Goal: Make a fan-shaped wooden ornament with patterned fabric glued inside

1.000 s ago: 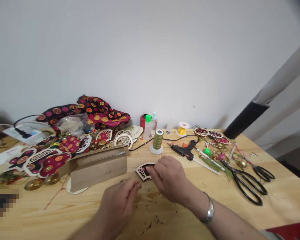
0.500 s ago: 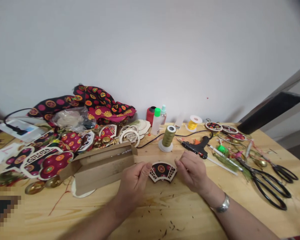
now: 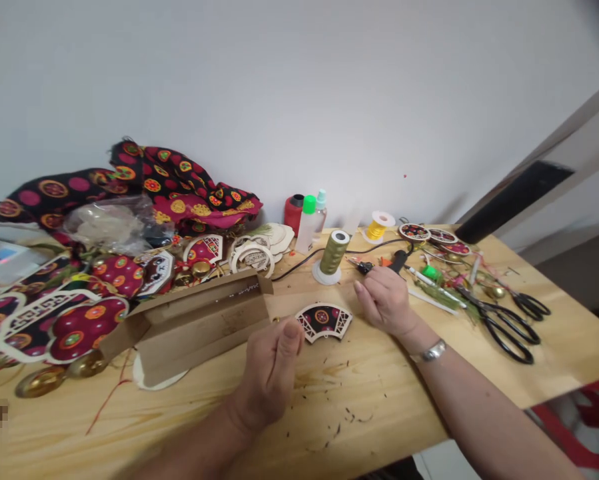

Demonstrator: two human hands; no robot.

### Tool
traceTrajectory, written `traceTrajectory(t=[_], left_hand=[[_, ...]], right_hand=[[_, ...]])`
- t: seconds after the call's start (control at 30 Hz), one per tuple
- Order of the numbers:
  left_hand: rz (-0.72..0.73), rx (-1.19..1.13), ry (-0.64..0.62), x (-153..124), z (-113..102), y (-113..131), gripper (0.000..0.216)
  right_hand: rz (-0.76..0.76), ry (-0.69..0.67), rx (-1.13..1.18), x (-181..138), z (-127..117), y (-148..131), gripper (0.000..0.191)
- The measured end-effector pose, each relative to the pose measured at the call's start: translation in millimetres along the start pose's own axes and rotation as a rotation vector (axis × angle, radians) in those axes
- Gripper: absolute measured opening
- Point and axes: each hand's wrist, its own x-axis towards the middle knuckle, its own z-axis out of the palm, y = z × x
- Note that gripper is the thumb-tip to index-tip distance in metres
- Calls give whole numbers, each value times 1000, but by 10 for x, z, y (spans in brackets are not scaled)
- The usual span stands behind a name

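Presently on my feed: a wooden table [image 3: 429, 400] against a white wall, seen from the head camera I am watching remotely.
Landmark: olive thread spool [image 3: 332, 257], upright on its white base near the back of the table.
Fan-shaped ornament [image 3: 324, 320]: flat on the table just in front of the spool, between the two hands, its dark patterned face up.
Left hand [image 3: 272, 373]: in front of the spool and to its left, loosely curled with the thumb up. The thumb tip is just beside the ornament's left edge. I cannot tell whether they touch, or whether the fingers hold anything.
Right hand [image 3: 386, 300]: just right of the spool, palm down, fingers bent over the black glue gun [image 3: 398, 259]. I cannot tell whether it grips the gun.
Wristwatch [image 3: 429, 351]: on the right wrist.
Cardboard box [image 3: 199, 327]: left of the spool, lying open.
Bottles [image 3: 308, 223]: just behind the spool, by the wall.
Yellow wire reel [image 3: 378, 228]: behind the spool, to its right.
Scissors [image 3: 504, 327]: well right of the spool, black-handled, lying flat.
Patterned fabric [image 3: 179, 180]: heaped far left of the spool, by the wall.
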Motion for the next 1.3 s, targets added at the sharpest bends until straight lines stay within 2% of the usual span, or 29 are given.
traceTrajectory(t=[0.13, 0.33, 0.6, 0.97, 1.13, 1.3], left_hand=[[14, -15, 36, 48, 40, 2, 47], [-13, 13, 85, 103, 53, -58, 48], [33, 50, 23, 93, 71, -110, 48], [102, 112, -17, 66, 61, -100, 42], [37, 138, 74, 90, 59, 2, 35], [-93, 113, 217, 164, 41, 292, 36]], right_hand=[[-37, -23, -59, 2, -27, 40, 32], [-39, -22, -27, -19, -83, 78, 30], [11, -5, 42, 12, -168, 69, 29], [37, 51, 29, 17, -68, -8, 33], [77, 61, 39, -5, -32, 34, 26], [164, 88, 43, -16, -20, 104, 15]])
